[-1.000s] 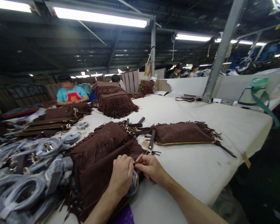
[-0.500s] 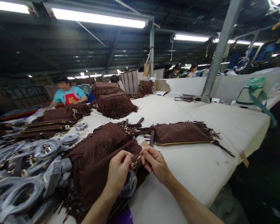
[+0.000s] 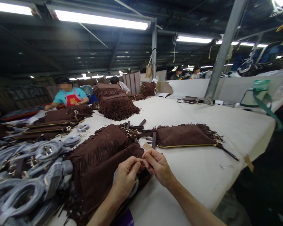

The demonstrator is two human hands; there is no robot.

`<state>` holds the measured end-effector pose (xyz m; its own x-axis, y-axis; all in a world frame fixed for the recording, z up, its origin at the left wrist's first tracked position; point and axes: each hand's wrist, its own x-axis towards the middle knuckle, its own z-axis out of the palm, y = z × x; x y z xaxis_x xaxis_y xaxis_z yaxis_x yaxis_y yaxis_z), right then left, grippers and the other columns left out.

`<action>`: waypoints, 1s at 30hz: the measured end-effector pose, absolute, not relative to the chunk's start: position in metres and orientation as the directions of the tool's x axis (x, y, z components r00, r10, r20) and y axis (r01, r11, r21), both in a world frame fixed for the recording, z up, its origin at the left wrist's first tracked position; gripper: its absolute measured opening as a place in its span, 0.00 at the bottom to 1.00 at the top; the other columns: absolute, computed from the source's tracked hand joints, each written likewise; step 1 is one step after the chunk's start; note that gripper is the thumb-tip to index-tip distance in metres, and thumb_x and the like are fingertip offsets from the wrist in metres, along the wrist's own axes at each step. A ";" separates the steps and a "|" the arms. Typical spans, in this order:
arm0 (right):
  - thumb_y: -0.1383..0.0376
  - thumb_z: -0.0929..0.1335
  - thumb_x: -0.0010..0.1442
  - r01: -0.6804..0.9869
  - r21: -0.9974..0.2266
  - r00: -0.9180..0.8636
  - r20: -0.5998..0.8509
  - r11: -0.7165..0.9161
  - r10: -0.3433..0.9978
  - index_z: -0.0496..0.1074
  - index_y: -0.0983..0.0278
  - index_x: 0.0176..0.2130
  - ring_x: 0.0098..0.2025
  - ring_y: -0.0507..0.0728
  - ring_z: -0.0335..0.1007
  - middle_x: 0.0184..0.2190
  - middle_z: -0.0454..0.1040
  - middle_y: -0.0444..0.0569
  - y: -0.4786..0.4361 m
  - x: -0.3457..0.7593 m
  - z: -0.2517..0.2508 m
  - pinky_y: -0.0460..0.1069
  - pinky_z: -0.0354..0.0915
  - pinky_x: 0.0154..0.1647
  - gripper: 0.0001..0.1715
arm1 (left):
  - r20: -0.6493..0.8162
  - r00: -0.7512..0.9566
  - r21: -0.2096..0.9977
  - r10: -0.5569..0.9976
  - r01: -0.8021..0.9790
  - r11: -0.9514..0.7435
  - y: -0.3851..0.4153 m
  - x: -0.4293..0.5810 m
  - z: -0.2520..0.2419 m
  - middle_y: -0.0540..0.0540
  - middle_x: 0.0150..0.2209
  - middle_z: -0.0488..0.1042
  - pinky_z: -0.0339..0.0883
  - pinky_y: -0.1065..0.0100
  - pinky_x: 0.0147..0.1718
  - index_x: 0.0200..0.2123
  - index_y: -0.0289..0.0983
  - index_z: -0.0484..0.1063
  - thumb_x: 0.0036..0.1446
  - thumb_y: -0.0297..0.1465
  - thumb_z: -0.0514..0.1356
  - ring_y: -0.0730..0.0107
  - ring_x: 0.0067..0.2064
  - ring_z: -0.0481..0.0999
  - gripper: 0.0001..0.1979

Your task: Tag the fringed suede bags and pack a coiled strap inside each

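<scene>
My left hand [image 3: 126, 174] is pinched closed, its fingertips touching those of my right hand [image 3: 157, 164], also closed in a pinch. A small gold metal clasp, visible between both hands a moment ago, is now covered by the fingers. Below and behind my left hand hangs a plastic-wrapped coiled strap [image 3: 135, 187], partly hidden. Under the hands lies a dark brown suede bag [image 3: 101, 174]. Just beyond it is another fringed brown bag [image 3: 108, 138]. A small tan tag [image 3: 146, 146] lies near my right fingertips, beside a brown strap end [image 3: 154, 140].
Plastic-wrapped coiled straps [image 3: 21, 194] pile up at left. A zipped brown bag [image 3: 186, 136] lies right on the white table [image 3: 217, 172]. Fringed bags [image 3: 118, 103] are stacked behind. A co-worker [image 3: 72, 95] sits far left; a metal post [image 3: 217, 62] rises at right.
My left hand has moved slightly right and closer to my right hand, and the gold clasp between them has gone out of sight. The coiled strap shifted behind my left hand.
</scene>
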<state>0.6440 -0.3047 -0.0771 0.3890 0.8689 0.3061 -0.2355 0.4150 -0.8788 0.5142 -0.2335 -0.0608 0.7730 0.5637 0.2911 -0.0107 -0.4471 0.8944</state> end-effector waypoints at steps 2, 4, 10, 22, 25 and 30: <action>0.49 0.70 0.56 -0.221 -0.889 0.370 0.304 0.401 0.878 0.67 0.63 0.31 0.15 0.44 0.45 0.17 0.61 0.36 -0.302 0.643 -0.071 0.42 0.41 0.14 0.21 | 0.296 0.796 0.878 0.527 -0.009 -0.479 -0.231 0.513 -0.060 0.51 0.27 0.69 0.60 0.73 0.32 0.28 0.38 0.72 0.61 0.36 0.54 0.71 0.30 0.65 0.13; 0.48 0.70 0.57 -0.173 -0.901 0.345 0.322 0.397 0.881 0.67 0.63 0.32 0.15 0.45 0.47 0.18 0.61 0.37 -0.298 0.642 -0.066 0.42 0.43 0.14 0.21 | 0.295 0.820 0.865 0.491 -0.011 -0.501 -0.228 0.512 -0.061 0.51 0.26 0.67 0.59 0.73 0.31 0.27 0.37 0.71 0.61 0.37 0.54 0.72 0.30 0.64 0.14; 0.49 0.69 0.58 -0.025 -0.914 0.332 0.376 0.406 0.865 0.68 0.63 0.32 0.15 0.45 0.50 0.18 0.62 0.37 -0.282 0.641 -0.062 0.42 0.46 0.14 0.20 | 0.237 0.835 0.908 0.498 -0.008 -0.419 -0.227 0.516 -0.064 0.51 0.26 0.67 0.59 0.73 0.32 0.25 0.37 0.71 0.57 0.37 0.56 0.71 0.30 0.64 0.12; 0.50 0.72 0.54 0.122 -0.968 0.414 0.252 0.221 0.875 0.76 0.63 0.31 0.27 0.51 0.61 0.24 0.68 0.43 -0.301 0.672 -0.074 0.45 0.58 0.26 0.18 | 0.162 0.781 0.974 0.603 -0.030 -0.224 -0.222 0.520 -0.063 0.52 0.22 0.64 0.56 0.72 0.28 0.21 0.37 0.68 0.53 0.37 0.57 0.72 0.27 0.61 0.12; 0.53 0.72 0.54 0.211 -0.939 0.338 0.331 0.272 0.881 0.78 0.62 0.32 0.37 0.56 0.67 0.31 0.74 0.46 -0.301 0.667 -0.072 0.49 0.63 0.40 0.14 | 0.172 0.776 0.969 0.607 -0.022 -0.247 -0.223 0.521 -0.064 0.52 0.21 0.63 0.56 0.71 0.27 0.21 0.38 0.66 0.53 0.38 0.56 0.72 0.26 0.61 0.13; 0.55 0.72 0.54 0.181 -0.934 0.301 0.350 0.308 0.887 0.76 0.62 0.27 0.33 0.55 0.66 0.27 0.72 0.45 -0.298 0.662 -0.074 0.49 0.62 0.36 0.13 | 0.183 0.761 0.962 0.622 -0.009 -0.273 -0.225 0.522 -0.063 0.52 0.20 0.63 0.56 0.72 0.26 0.20 0.38 0.67 0.51 0.36 0.56 0.73 0.26 0.61 0.11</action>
<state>0.6618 -0.2980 -0.0735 0.3014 0.8868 0.3503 0.1807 0.3076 -0.9342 0.5217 -0.2249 -0.0634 0.7611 0.6222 0.1833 -0.0086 -0.2729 0.9620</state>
